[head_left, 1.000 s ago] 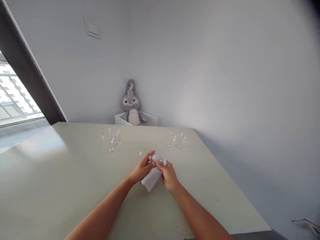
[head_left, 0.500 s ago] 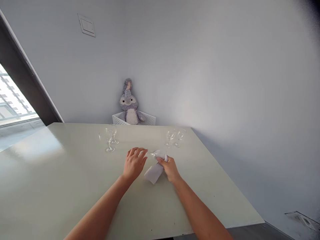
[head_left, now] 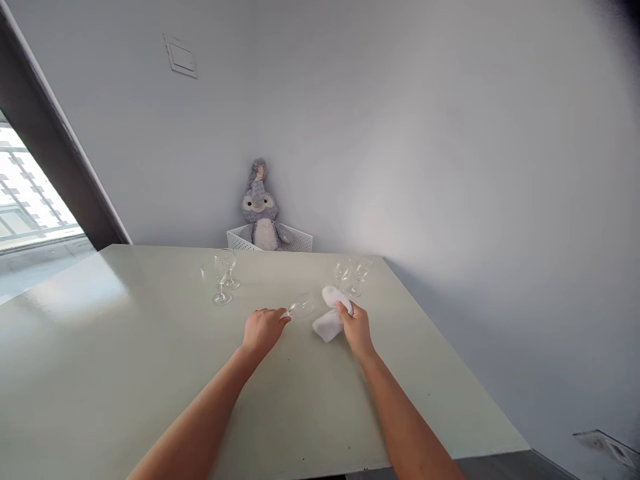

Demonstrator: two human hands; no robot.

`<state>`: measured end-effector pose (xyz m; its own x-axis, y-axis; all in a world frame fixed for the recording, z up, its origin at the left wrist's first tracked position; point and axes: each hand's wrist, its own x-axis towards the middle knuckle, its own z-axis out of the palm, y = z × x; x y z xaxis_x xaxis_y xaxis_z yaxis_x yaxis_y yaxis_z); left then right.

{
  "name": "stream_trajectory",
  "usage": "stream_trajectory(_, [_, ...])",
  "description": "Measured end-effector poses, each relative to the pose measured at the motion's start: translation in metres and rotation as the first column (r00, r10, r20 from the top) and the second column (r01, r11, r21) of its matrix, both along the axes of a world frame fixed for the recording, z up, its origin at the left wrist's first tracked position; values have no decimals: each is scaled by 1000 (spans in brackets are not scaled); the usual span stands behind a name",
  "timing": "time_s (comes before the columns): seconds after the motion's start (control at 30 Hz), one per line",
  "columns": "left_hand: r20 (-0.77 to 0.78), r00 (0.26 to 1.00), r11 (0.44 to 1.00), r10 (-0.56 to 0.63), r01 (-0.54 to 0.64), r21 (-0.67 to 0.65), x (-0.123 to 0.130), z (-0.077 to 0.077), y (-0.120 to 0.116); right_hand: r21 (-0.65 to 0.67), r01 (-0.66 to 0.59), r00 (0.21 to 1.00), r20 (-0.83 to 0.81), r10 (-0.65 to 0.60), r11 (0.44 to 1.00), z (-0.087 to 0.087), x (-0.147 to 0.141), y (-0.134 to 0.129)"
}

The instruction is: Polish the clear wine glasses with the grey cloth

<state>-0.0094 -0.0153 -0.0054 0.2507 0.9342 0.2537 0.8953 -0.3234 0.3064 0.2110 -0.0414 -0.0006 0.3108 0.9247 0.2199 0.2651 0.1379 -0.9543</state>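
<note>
My left hand [head_left: 264, 330] has its fingers closed on the foot end of a clear stemmed glass [head_left: 303, 306], which is tilted on its side with its bowl toward the right. My right hand [head_left: 356, 325] pinches a white cloth [head_left: 329, 325], held just to the right of that glass and apart from it. Two upright stemmed glasses, a front one [head_left: 221, 285] and a back one [head_left: 231, 270], stand at the left. Behind the cloth, two more, one at the left [head_left: 343, 270] and one at the right [head_left: 361, 273], stand close together.
The pale table [head_left: 150, 373] reaches the wall at the back. Beyond its back edge, a grey plush toy [head_left: 260, 207] sits in a white perforated basket [head_left: 303, 241]. At the table's right side is the wall [head_left: 475, 200].
My left hand has gone from open fingers to gripping the glass's foot end. My right hand has moved right with the cloth, which is now off the glass. The view has shifted slightly.
</note>
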Motion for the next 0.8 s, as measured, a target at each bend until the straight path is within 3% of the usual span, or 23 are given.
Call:
stream_trajectory(0.03, [-15,1000,1000,23,-23,-1,-1,0,0,80,-3,997,80,-3,997,2,-6,-4])
stream_trajectory(0.1, [-47,999,1000,20,-19,10,-2,1,0,194,-177,961,247,127,965,6,-20,-12])
stream_trajectory(0.2, [-108,988,992,-108,114,51,2,2,-2,192,-454,828,453,332,870,10,-39,-20])
stream_trajectory(0.27, [-139,961,962,-240,255,97,7,2,-5,159,-468,795,506,335,870,9,-42,-20])
stream_trajectory(0.33, [-130,919,910,-372,389,141,12,1,-8,104,-414,820,474,321,904,6,-35,-15])
stream_trajectory(0.4, [-83,889,872,-451,459,169,16,-1,-11,3,-379,872,335,356,925,3,-22,-8])
stream_trajectory(0.5, [9,906,892,-424,416,176,20,-5,-15,-112,-386,918,-144,370,916,1,-6,2])
stream_trajectory(0.57, [71,945,940,-318,305,156,25,-8,-18,-114,-348,823,-512,245,930,0,-7,6])
stream_trajectory(0.63, [131,968,972,-212,196,130,29,-10,-21,-94,-297,652,-747,131,950,-3,-19,6])
stream_trajectory(0.7, [192,971,987,-140,122,104,34,-10,-25,-69,-285,532,-841,98,956,-6,-38,2])
stream_trajectory(0.8, [310,950,995,-44,12,103,40,-7,-30,-9,-347,520,-834,185,938,-12,-68,-10])
